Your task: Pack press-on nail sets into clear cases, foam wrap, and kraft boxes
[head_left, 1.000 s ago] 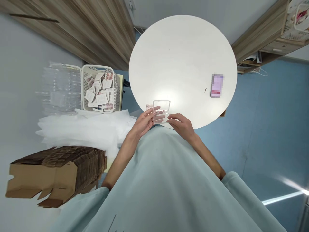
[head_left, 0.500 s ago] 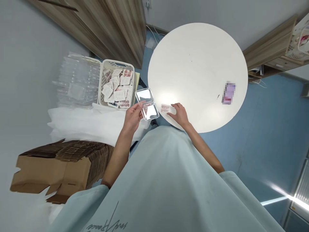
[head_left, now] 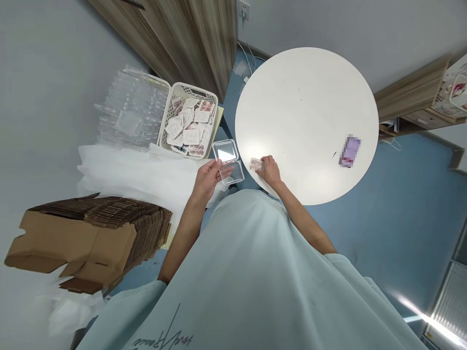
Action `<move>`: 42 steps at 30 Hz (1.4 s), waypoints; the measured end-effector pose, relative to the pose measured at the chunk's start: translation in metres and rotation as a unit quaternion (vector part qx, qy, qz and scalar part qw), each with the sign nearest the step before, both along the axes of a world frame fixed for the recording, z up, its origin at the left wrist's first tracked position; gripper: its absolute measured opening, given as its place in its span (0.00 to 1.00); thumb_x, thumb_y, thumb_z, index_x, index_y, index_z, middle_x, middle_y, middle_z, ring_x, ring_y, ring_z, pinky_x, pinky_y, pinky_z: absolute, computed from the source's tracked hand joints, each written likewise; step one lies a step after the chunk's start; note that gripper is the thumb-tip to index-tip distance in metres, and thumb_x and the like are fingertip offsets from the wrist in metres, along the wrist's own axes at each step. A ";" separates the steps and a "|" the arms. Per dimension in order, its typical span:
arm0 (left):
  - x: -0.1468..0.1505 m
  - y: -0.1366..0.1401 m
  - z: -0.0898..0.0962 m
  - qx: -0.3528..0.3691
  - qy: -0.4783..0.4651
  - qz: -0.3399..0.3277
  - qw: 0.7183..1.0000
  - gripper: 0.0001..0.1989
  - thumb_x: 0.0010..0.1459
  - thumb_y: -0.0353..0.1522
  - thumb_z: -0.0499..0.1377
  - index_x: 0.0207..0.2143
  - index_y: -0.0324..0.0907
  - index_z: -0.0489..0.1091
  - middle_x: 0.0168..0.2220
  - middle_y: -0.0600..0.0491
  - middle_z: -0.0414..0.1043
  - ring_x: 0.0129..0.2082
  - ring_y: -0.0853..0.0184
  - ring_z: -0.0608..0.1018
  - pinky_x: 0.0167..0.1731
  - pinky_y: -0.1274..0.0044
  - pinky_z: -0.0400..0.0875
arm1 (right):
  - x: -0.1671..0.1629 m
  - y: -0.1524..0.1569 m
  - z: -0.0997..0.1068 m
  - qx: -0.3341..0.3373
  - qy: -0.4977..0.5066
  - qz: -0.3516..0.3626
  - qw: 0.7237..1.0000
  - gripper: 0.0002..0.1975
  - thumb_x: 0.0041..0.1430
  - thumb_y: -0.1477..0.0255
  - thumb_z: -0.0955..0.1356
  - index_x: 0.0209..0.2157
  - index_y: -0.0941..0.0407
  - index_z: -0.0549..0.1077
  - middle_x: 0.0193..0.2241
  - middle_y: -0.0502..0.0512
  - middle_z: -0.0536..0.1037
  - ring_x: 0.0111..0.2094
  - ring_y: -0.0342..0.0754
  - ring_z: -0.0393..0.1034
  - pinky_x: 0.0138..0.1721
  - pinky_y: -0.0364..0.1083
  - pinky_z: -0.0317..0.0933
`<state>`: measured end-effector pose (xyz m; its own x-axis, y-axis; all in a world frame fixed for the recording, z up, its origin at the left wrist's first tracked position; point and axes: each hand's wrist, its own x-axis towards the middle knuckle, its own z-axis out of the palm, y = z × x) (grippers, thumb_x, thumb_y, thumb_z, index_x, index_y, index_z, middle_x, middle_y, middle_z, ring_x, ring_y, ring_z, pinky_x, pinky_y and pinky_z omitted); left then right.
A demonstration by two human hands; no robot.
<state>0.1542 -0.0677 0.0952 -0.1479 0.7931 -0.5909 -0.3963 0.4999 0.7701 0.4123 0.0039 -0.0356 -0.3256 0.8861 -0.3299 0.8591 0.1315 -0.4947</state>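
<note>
In my left hand (head_left: 207, 179) is a clear plastic case (head_left: 233, 173), hinged open, its two halves spread just off the table's left edge. My thumb and fingers pinch it at the left side near the hinge. My right hand (head_left: 270, 171) rests at the near left edge of the white round table, its fingers closed on the right end of a small pack of press-on nails (head_left: 256, 164). Rows of pinkish pieces show in that pack; its right end is hidden by my fingers.
Left of the table, a white basket (head_left: 165, 121) holds many similar packs and cards. Beside it are stacked clear plastic cases (head_left: 127, 114), white foam sheets (head_left: 134, 167) and folded cardboard boxes (head_left: 83, 238). A blurred purple item (head_left: 350, 151) lies on the round table (head_left: 310, 107).
My right hand's fingers have closed in on the nail pack. The open case remains in my left hand, tilted a little differently. The whole view has shifted slightly.
</note>
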 end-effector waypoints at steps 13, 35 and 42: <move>0.066 0.018 -0.014 -0.014 -0.031 -0.107 0.994 0.23 0.68 0.44 0.66 0.58 0.39 0.76 0.61 0.38 0.78 0.55 0.56 0.85 0.61 0.63 0.77 | 0.078 -0.022 0.074 0.031 0.186 -0.158 0.969 0.13 0.74 0.59 0.62 0.52 0.51 0.67 0.46 0.57 0.79 0.40 0.52 0.74 0.41 0.50 0.66; 0.162 0.039 -0.001 -0.048 -0.074 -0.194 0.977 0.24 0.67 0.43 0.68 0.59 0.39 0.77 0.59 0.38 0.80 0.52 0.56 0.85 0.52 0.67 0.79 | 0.131 -0.043 0.126 0.091 0.211 -0.013 0.973 0.10 0.75 0.65 0.68 0.53 0.48 0.79 0.44 0.59 0.78 0.46 0.59 0.70 0.46 0.58 0.70; 0.165 0.036 0.000 -0.045 -0.076 -0.191 0.978 0.25 0.66 0.44 0.68 0.59 0.40 0.78 0.54 0.40 0.83 0.49 0.58 0.86 0.52 0.67 0.79 | 0.134 -0.044 0.120 0.134 0.187 -0.006 0.973 0.12 0.74 0.64 0.69 0.54 0.44 0.82 0.43 0.59 0.76 0.43 0.58 0.68 0.43 0.58 0.71</move>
